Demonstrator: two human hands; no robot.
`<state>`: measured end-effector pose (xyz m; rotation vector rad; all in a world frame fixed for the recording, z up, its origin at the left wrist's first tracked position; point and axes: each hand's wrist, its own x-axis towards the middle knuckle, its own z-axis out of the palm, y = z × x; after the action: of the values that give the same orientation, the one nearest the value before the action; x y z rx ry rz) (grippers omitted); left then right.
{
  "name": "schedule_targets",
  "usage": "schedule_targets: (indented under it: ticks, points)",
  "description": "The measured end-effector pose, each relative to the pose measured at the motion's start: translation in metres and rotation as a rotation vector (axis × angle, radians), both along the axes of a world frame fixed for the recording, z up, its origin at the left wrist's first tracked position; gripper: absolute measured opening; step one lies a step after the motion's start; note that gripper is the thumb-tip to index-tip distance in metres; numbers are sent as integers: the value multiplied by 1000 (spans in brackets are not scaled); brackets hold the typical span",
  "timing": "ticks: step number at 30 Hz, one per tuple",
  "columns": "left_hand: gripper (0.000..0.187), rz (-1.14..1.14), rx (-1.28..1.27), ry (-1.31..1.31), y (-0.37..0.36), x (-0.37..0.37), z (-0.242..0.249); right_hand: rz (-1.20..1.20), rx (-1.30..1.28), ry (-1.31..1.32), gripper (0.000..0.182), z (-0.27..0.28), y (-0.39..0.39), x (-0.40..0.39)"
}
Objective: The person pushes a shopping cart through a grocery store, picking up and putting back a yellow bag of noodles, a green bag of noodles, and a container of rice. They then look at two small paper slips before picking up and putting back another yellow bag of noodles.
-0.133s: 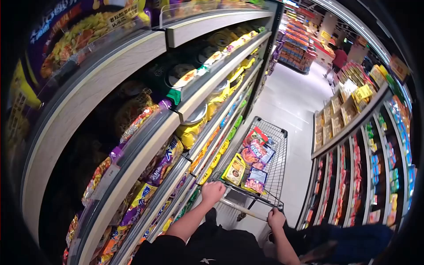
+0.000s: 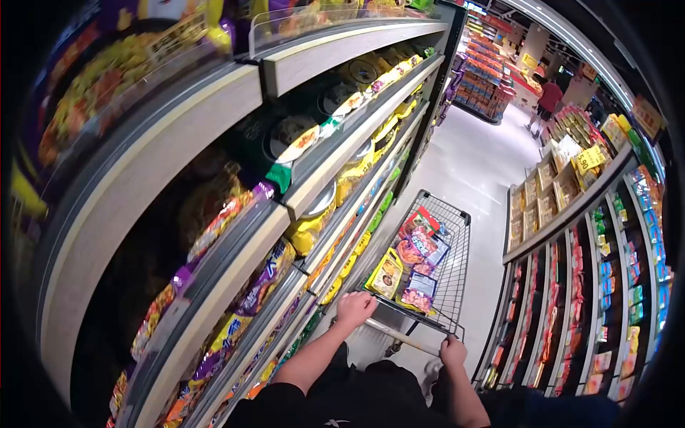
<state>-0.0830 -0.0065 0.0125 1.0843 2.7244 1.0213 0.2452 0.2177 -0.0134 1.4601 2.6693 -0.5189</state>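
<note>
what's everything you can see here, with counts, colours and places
shopping cart: one, grey wire, in the aisle ahead
cart handle: one, pale, cart's near end
yellow pack: one, near left in cart
other packs: several, red, pink and purple, in cart
left shelves: several tiers, pale-edged, along the left
snack packs: many, mostly purple and yellow, left shelves
right shelves: several tiers, grey-edged, along the right
5.90 sign: one, yellow, above right shelves
floor: one, pale, aisle
person in dark red top: one, far end
left hand: one, bare, handle's left end
right hand: one, bare, handle's right end
</note>
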Motion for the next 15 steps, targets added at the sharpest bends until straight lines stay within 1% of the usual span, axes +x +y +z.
schedule_targets:
  ticks: [2,3,5,7,8,9,11,12,13,15]
  points:
    - [24,-41,167,-162,59,17,5,-1,34,-93,22,17,72,21]
    - [19,-57,257,-218,68,10,10,-9,-3,-146,24,15,88,15]
    - [15,-46,372,-122,81,-1,18,-38,-77,-138,21,15,117,5]
    - [13,-8,378,-78,91,-6,31,-21,-133,-33,23,16,142,-5]
    - [11,21,397,-32,93,-7,34,1,-109,69,23,6,155,-10]
    - [11,29,376,-32,95,-5,30,25,-105,86,27,17,162,-26]
    - [10,84,368,-158,101,-1,20,74,-189,211,31,45,169,-62]
    - [13,85,297,-169,100,0,10,166,-254,288,32,58,170,-85]
    - [13,83,288,-161,98,2,2,257,-317,365,34,69,171,-106]
    - [21,128,152,-381,96,7,-8,437,-547,315,40,89,183,-141]
